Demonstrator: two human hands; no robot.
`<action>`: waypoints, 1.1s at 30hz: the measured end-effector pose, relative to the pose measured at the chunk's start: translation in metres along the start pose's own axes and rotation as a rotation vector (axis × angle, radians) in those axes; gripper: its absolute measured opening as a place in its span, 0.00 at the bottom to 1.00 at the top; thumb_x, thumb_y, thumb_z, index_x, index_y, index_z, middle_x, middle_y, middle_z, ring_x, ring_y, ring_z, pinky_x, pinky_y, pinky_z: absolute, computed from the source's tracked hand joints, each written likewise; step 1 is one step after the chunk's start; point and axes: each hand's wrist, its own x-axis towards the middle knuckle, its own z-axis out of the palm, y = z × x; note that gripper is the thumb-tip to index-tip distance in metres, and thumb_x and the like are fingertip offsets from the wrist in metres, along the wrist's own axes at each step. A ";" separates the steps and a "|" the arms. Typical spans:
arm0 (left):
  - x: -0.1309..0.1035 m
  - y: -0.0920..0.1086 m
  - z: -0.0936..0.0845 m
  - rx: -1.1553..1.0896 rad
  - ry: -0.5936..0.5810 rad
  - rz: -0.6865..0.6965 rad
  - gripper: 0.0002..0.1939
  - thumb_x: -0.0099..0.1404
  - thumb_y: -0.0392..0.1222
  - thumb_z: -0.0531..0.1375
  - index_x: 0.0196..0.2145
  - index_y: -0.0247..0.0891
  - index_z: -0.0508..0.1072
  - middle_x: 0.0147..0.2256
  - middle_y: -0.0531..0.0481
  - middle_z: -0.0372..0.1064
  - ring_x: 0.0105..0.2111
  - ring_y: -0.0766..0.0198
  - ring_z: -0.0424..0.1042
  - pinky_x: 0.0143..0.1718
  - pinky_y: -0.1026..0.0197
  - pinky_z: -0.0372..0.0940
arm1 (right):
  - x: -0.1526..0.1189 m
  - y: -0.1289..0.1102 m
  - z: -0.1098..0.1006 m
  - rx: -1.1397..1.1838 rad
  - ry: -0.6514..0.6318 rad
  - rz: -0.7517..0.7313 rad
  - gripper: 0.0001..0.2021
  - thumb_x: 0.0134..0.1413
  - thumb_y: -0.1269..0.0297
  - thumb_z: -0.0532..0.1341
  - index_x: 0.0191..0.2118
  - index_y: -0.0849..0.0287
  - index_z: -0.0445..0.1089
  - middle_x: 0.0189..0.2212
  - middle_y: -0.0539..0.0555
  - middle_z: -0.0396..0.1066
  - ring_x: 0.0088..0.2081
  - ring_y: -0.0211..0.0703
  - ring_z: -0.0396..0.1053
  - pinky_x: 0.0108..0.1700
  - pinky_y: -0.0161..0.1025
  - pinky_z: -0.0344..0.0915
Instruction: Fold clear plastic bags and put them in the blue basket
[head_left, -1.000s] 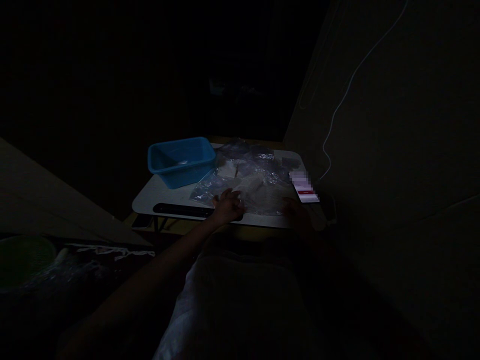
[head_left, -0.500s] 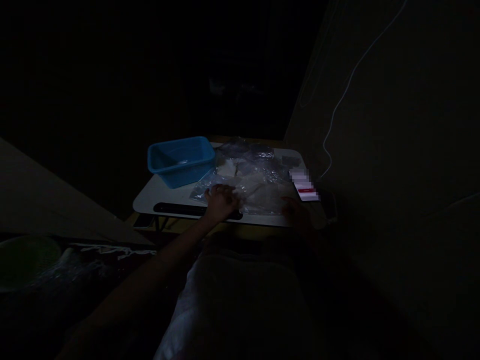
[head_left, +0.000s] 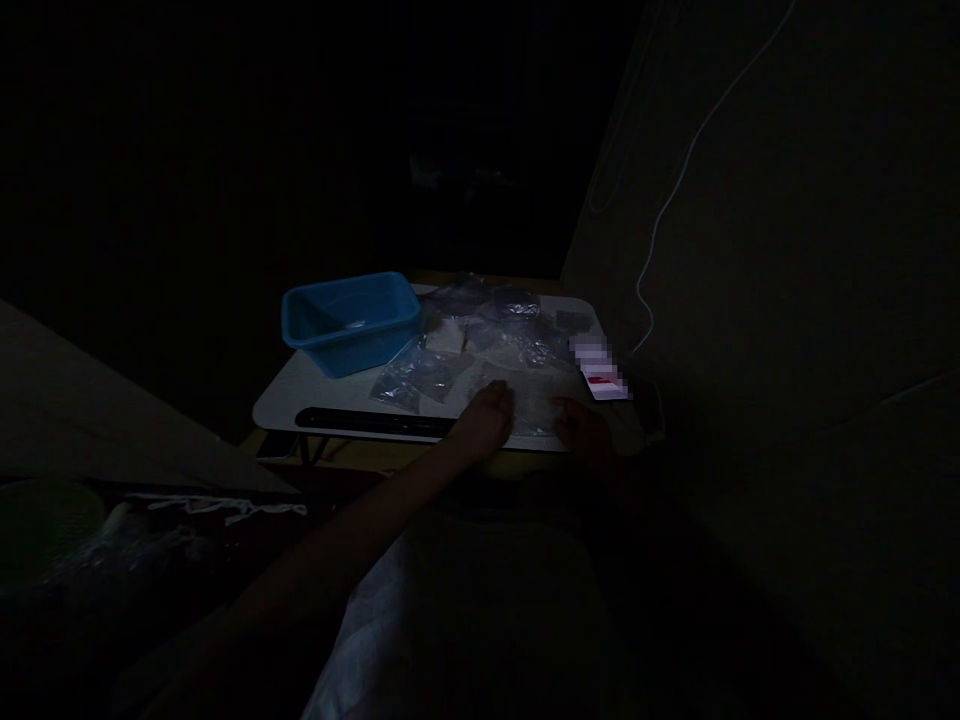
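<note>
A clear plastic bag [head_left: 534, 395] lies near the front edge of a small white table, between my two hands. My left hand [head_left: 486, 418] is on its left side, back up, with the fingers close together and curled down onto the plastic. At the bag's right edge is my right hand [head_left: 583, 425], in deep shadow, its fingers bent against the plastic. Another crinkled clear bag [head_left: 415, 380] lies to the left of my left hand. Behind it more bags [head_left: 517, 303] are heaped, with a pale flat piece [head_left: 445, 336] among them. Both hands' fingertips are hard to make out.
A blue plastic basin [head_left: 367, 345] stands at the table's [head_left: 281, 405] left. On the right lies a lit phone [head_left: 600, 370], its screen blurred. A white cable [head_left: 686, 165] runs along the wall. The room is very dark.
My left hand has slid right, closer to my right hand, and its fingers have drawn together. Bare table now shows between the left bag and the bag at my hands.
</note>
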 end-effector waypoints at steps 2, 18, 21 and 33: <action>-0.003 -0.005 0.001 0.006 -0.008 -0.038 0.25 0.64 0.41 0.46 0.55 0.21 0.56 0.57 0.30 0.50 0.58 0.51 0.49 0.58 0.52 0.46 | 0.000 0.000 0.000 -0.018 -0.008 -0.008 0.20 0.43 0.67 0.53 0.45 0.55 0.68 0.26 0.50 0.71 0.28 0.40 0.66 0.33 0.36 0.64; -0.011 -0.011 0.006 0.169 -0.091 -0.189 0.36 0.64 0.58 0.39 0.60 0.27 0.47 0.61 0.33 0.39 0.61 0.47 0.38 0.58 0.46 0.39 | 0.002 0.019 0.013 -0.007 0.205 -0.178 0.18 0.44 0.67 0.51 0.41 0.60 0.69 0.35 0.56 0.71 0.36 0.43 0.68 0.39 0.41 0.65; -0.007 -0.013 0.006 0.173 -0.086 -0.206 0.38 0.63 0.60 0.39 0.60 0.26 0.48 0.61 0.32 0.40 0.61 0.46 0.38 0.58 0.45 0.39 | 0.005 0.022 0.015 -0.053 0.292 -0.185 0.18 0.45 0.67 0.49 0.41 0.64 0.69 0.36 0.60 0.71 0.38 0.46 0.67 0.41 0.44 0.65; 0.000 -0.022 0.002 0.113 0.090 -0.250 0.25 0.67 0.46 0.39 0.57 0.32 0.55 0.58 0.39 0.51 0.59 0.54 0.49 0.57 0.49 0.45 | 0.005 0.024 0.017 -0.208 0.275 -0.199 0.17 0.49 0.67 0.48 0.42 0.64 0.68 0.38 0.61 0.70 0.40 0.48 0.66 0.42 0.45 0.63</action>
